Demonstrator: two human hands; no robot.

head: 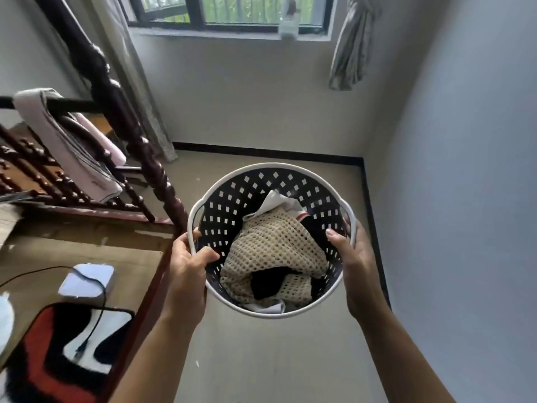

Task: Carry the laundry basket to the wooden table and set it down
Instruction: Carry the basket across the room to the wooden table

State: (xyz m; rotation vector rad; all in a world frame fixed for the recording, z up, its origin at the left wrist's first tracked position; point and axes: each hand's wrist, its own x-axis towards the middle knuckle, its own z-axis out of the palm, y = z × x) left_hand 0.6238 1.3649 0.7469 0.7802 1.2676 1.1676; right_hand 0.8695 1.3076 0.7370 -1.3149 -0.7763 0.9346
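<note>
While it hangs in the air above the floor, the laundry basket [232, 187] holds a beige mesh cloth [270, 245]. The left hand [186, 269] and right hand [353, 266] have fingers curled tight over opposite rims. The wooden table [87, 248] lies just left.

Laundry basket [271, 181] floor hidden under clothes [273, 251]; wooden table [87, 245] cut by left edge; left hand [189, 269] fingers behind rim.

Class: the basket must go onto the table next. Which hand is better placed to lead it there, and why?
Left. The left hand grips the basket rim beside the table; the right hand holds the far side.
</note>
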